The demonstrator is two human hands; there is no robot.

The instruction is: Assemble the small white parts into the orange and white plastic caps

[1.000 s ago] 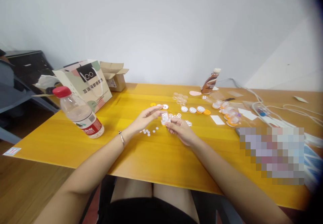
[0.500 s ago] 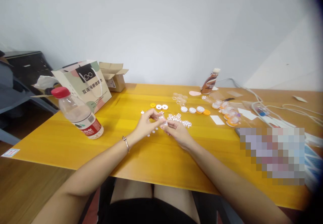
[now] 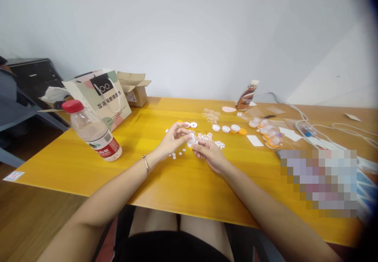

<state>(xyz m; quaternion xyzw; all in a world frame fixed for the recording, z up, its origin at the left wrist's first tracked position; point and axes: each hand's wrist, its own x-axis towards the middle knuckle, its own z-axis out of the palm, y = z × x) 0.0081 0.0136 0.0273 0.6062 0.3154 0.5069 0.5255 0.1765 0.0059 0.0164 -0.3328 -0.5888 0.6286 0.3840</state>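
A small clear and white round piece (image 3: 192,139) is held between my two hands above the yellow table (image 3: 165,183). My left hand (image 3: 173,140) pinches it from the left, thumb and fingertips at its upper side. On its right, the fingers of my right hand (image 3: 206,152) grip its lower edge. White lace-like cutouts (image 3: 218,144) lie just behind my right hand. Small white dots (image 3: 174,155) are scattered by my left hand. Beyond the hands sit white round discs (image 3: 193,125), partly behind my left fingers.
At the left stand a red-capped bottle (image 3: 96,134), a paper bag (image 3: 108,98) and an open carton (image 3: 137,91). White and orange discs (image 3: 235,128), clear rings (image 3: 211,115), a brown bottle (image 3: 247,96), clear-and-orange pieces (image 3: 271,140) and cables (image 3: 298,114) are at the right.
The clear and white piece has turned and shows more between my fingers. My left hand has shifted slightly right, and more of the small white dots show.
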